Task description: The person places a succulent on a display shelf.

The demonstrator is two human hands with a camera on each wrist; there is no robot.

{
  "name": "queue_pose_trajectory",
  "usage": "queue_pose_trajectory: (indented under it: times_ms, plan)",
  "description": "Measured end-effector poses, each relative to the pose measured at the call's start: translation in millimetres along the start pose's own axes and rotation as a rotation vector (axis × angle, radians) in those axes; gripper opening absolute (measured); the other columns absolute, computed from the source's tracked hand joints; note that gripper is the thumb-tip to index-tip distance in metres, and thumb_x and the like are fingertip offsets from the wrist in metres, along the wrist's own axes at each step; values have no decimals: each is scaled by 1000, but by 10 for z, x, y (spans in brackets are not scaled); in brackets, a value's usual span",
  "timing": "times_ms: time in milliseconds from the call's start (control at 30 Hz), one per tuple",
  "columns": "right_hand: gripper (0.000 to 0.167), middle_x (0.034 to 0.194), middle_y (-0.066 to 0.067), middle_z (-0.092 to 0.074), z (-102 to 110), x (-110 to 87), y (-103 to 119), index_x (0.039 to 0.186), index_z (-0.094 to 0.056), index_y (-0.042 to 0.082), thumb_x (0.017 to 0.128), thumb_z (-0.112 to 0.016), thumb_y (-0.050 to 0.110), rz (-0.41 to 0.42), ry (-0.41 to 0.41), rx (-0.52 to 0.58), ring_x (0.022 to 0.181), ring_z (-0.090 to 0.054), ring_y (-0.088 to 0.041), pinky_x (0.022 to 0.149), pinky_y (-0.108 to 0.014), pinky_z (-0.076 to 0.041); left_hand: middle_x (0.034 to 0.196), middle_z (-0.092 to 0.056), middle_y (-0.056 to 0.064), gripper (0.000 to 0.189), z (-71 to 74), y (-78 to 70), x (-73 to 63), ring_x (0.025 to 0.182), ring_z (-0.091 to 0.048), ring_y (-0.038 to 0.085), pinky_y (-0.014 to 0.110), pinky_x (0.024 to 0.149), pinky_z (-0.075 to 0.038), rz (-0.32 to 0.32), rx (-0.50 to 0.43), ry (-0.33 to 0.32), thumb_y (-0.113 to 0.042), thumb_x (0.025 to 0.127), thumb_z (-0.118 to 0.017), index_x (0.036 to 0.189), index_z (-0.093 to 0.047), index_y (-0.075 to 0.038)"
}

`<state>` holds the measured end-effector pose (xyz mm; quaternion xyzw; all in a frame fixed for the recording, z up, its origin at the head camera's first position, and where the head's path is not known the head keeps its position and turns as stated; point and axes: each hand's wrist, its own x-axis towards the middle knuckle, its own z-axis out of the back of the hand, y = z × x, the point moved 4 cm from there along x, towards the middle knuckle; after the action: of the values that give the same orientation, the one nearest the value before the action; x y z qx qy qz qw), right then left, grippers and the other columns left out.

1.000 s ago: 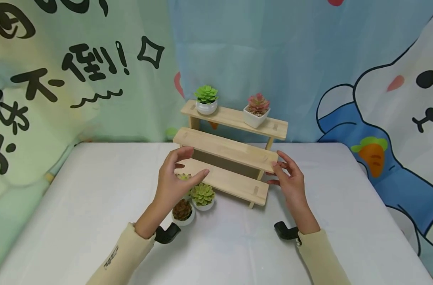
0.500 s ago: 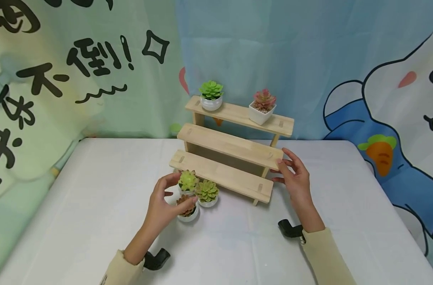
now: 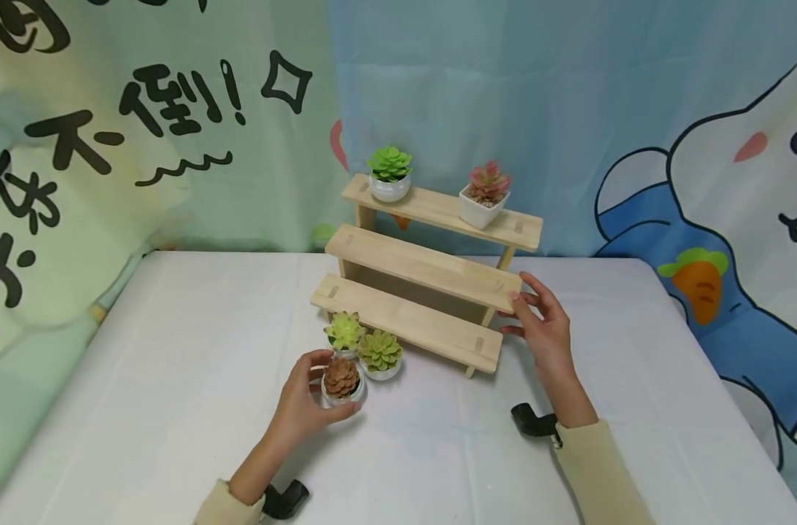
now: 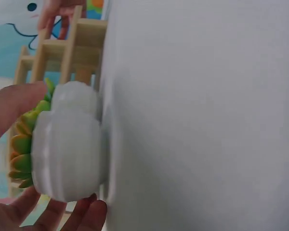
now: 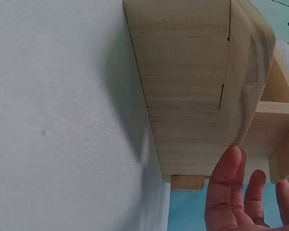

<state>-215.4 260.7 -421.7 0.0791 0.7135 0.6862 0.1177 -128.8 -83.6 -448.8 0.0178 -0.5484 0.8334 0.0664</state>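
Brown succulent pot (image 3: 341, 379) within the left hand (image 3: 302, 406): thumb on the front side, fingers curled round the left side, so clamped on the pot. Pot is low at the white worktop (image 3: 424, 452); can't tell if its base touches. Just beyond those fingers: yellow-green succulent (image 3: 345, 332), and to their right, green succulent (image 3: 380, 351), both in white pots close against the brown one.

Right hand (image 3: 544, 324) pinches the right end of the middle board of the wooden stand (image 3: 424, 266), thumb on the near side, other fingers spread behind and below. Up and left of the right fingers, on the top board: pink succulent (image 3: 486, 186) in a square pot, and farther left, bright green succulent (image 3: 389, 164) in a round pot.
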Motion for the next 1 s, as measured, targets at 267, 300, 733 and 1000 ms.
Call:
queue_pose_trajectory:
  times_ms: [267,300,733,1000]
  plan:
    - [45,105,1,-53,-15,-24,-11,141,-52,18,97,-62,20,8,11,-4,74,-68,-6,61,-21,-55,122,-54,21,69,-5,22,-46,109,-57,37,46,91,-51,15,35,-6,-4,67,-89,125,-52,5]
    - [45,105,1,-53,-7,-28,-3,141,-53,19,97,-62,20,11,8,-3,74,-68,-7,60,-21,-55,122,-55,21,69,-8,20,-42,109,-58,37,46,92,-51,19,31,-2,-4,68,-88,125,-52,5]
    - [46,103,2,-53,-33,-31,-7,143,-49,16,98,-60,19,11,30,5,73,-67,-4,62,-21,-55,115,-63,19,64,36,81,-48,108,-62,35,44,90,-52,108,-3,-25,-6,67,-89,123,-58,2]
    - [44,103,1,-53,15,-32,17,141,-52,20,98,-60,19,11,20,5,75,-68,-6,62,-21,-56,116,-63,18,65,69,-67,-59,108,-61,32,37,89,-53,125,-48,-13,-8,68,-89,123,-58,1]
